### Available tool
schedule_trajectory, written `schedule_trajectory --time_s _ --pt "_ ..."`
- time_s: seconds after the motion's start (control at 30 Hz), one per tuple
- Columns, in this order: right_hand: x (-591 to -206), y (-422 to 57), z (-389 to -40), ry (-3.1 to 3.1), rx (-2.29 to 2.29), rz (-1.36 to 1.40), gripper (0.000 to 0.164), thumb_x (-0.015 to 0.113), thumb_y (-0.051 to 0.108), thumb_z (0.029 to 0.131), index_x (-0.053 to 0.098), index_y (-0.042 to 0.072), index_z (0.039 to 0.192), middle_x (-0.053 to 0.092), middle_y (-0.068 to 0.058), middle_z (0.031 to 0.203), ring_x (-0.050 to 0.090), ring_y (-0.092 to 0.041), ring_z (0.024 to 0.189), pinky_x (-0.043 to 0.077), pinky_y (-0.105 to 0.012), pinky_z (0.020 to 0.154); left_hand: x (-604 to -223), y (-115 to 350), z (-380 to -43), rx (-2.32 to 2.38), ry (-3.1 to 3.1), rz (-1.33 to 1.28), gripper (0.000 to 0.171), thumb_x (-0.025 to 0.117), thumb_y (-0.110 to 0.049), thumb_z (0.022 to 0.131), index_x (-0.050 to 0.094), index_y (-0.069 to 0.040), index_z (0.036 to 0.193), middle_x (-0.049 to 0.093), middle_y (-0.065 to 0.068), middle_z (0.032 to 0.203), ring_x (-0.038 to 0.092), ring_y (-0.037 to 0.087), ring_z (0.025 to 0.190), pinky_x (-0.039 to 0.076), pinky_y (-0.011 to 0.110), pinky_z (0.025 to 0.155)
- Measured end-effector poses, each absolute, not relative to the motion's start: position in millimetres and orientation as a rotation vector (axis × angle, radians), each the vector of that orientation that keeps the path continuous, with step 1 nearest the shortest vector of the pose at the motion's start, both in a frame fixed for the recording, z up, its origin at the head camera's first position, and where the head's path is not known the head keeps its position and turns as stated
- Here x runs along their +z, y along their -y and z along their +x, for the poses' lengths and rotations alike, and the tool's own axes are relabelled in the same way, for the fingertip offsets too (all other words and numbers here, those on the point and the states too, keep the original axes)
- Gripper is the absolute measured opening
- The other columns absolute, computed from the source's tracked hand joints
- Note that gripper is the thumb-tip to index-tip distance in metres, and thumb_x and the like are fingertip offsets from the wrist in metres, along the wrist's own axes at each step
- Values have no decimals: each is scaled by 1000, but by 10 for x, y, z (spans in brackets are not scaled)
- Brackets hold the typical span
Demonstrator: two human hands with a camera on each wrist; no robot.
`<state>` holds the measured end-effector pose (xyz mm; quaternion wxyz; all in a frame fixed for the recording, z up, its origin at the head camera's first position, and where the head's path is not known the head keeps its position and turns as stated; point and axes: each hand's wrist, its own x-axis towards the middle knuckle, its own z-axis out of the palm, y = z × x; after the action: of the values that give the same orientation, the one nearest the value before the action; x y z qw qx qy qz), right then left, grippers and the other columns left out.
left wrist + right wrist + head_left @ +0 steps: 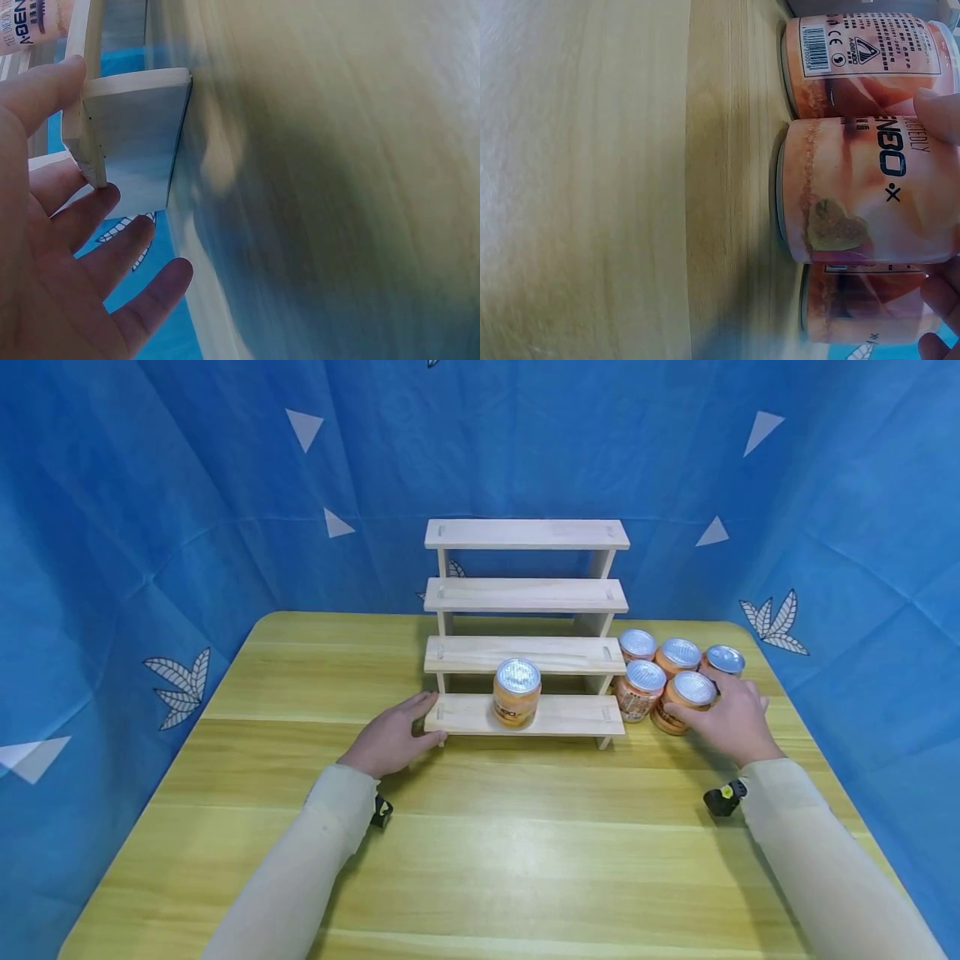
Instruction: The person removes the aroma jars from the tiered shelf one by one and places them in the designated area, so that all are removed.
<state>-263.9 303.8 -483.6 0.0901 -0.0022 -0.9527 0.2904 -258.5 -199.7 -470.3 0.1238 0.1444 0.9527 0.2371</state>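
Note:
My left hand (pixel 392 737) holds the left end of the lowest board of a stepped wooden display shelf (pixel 465 713). In the left wrist view the thumb lies on one side of the board end (pixel 84 139) and the index and middle fingers on the other, while the remaining fingers spread free. On that lowest board stands one orange can (pixel 517 695) with a silver lid. To the right of the shelf, my right hand (pixel 729 717) grips the front right can (pixel 862 195) between thumb and fingers. It is upright on the table.
Several matching cans, including a front one (pixel 636 693) and a back one (pixel 680 653), stand close around the gripped can. The upper boards (pixel 525 533) of the shelf rise toward the back. Blue patterned cloth (pixel 525 443) surrounds the wooden table (pixel 487 860).

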Motion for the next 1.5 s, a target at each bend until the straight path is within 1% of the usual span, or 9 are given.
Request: schedule_trajectory --time_s 0.2,0.43,0.57,0.77,0.83,1.0,1.13,1.33,1.5 --pt "-4822 -3054 -2657 2851 871 31 88 80 48 84 46 -2 147 53 -32 135 40 -52 114 22 -66 89 -4699 2002 -2584 710 -2779 412 82 60 -58 96 27 -20 161 27 7 165 29 33 149 30 53 118" --pt "-4782 -3068 -2649 2890 874 44 90 75 53 87 42 -2 150 51 -32 138 38 -53 116 24 -65 87 -4709 2001 -2576 724 -2765 402 82 62 -55 96 27 -21 161 27 7 165 28 32 149 29 52 118" --pt "-4729 -3059 -2653 2880 887 55 83 71 53 90 45 -1 147 50 -30 139 37 -55 119 25 -66 88 -4709 2001 -2576 724 -2771 414 81 62 -54 97 27 -19 161 27 8 165 29 33 149 29 53 118" --pt "-4667 -3042 -2655 2886 865 73 85 70 53 91 44 -6 146 44 -32 146 33 -56 125 23 -69 93 -4718 1995 -2574 711 -2766 426 81 61 -54 97 26 -19 161 26 7 165 28 33 149 29 52 118" --pt "-4645 -3036 -2649 2890 853 81 85 69 53 92 43 -7 146 45 -32 145 33 -55 124 23 -69 93 -4725 1991 -2573 707 -2767 429 81 61 -54 97 26 -20 161 25 8 165 28 33 149 29 52 118" --pt "-4566 -3006 -2655 2852 827 116 75 70 48 93 49 -6 142 51 -30 138 36 -53 119 24 -69 90 -4726 1997 -2578 709 -2772 420 81 61 -55 97 26 -20 161 26 7 165 28 32 149 29 52 118" --pt "-4506 -2949 -2656 2839 811 124 74 70 47 93 50 -5 142 51 -30 139 34 -54 123 22 -69 90 -4721 2006 -2578 719 -2769 420 81 62 -55 97 26 -20 161 26 7 165 28 33 149 29 52 118" --pt "-4415 -2801 -2655 2856 868 133 76 68 51 93 49 -1 144 46 -29 145 28 -55 133 16 -72 97 -4730 2007 -2574 718 -2764 412 81 61 -55 97 25 -21 161 25 5 166 28 32 150 29 51 118" --pt "-4355 -2664 -2646 2858 892 194 77 69 53 92 49 0 145 47 -27 145 28 -53 134 10 -75 102 -4727 2014 -2574 725 -2762 413 81 61 -55 97 26 -21 161 25 5 166 27 32 150 29 52 118"
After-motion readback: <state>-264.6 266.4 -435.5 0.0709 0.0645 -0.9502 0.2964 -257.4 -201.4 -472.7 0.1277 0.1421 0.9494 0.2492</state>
